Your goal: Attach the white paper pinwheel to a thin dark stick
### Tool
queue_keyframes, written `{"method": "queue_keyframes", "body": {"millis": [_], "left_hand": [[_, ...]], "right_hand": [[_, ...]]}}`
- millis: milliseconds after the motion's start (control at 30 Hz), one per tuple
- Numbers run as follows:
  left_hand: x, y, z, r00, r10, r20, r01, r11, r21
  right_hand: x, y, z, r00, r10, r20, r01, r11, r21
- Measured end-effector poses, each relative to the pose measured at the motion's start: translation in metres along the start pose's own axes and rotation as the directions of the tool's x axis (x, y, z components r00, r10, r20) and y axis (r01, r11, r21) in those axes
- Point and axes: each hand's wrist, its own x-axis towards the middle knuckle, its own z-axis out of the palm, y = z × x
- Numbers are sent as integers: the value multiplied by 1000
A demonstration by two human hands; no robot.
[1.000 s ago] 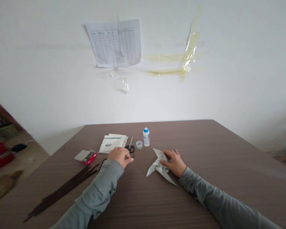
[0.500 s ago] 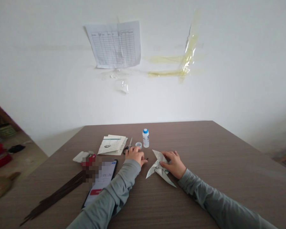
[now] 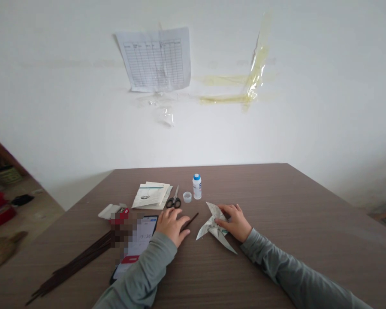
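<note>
A pinwheel folded from printed paper point(image 3: 216, 231) lies on the table. My right hand point(image 3: 236, 223) grips it from the right, thumb near the centre and fingers behind the upper blade. Left of it, my left hand point(image 3: 170, 225) rests low over the tabletop with its fingers apart. A thin dark stick point(image 3: 193, 218) shows between its thumb and index finger, pointing toward the pinwheel; the stick's other end is hidden under the hand. Just beyond the left hand lie black-handled scissors point(image 3: 173, 201).
Behind the hands stand a white bottle with a blue cap point(image 3: 197, 187) and a small clear cap point(image 3: 187, 197). Folded papers point(image 3: 151, 196), an open red-and-white box point(image 3: 116, 213), a phone point(image 3: 137, 244) and a bundle of dark sticks point(image 3: 77, 259) lie to the left.
My left hand has drawn back toward me and to the left, uncovering the scissors' handles and more of the stick. My right hand and the pinwheel have stayed nearly still.
</note>
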Motion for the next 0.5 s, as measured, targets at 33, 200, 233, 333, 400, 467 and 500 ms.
{"method": "queue_keyframes", "body": {"millis": [33,200,233,333,400,467,500], "left_hand": [[-2,0,4,1000,-4,-8,4,1000,1],[-5,7,17,998,-10,-66,9,1000,-27],[-4,7,17,997,-14,-80,11,999,-40],[-4,3,14,995,-27,-98,21,997,-69],[-4,-1,10,996,-36,-86,29,997,-75],[-5,-6,6,997,-39,-69,34,996,-82],[-5,-8,4,997,-39,-60,33,995,-90]], "right_hand": [[0,0,-1,1000,-2,7,2,1000,2],[1,3,-3,1000,-5,18,5,1000,-16],[1,3,-3,1000,-6,19,6,1000,-19],[2,5,-5,1000,-15,22,15,1000,-12],[3,6,-7,999,-27,27,27,1000,5],[4,7,-8,999,-42,27,42,999,18],[5,8,-9,998,-50,24,49,999,21]]}}
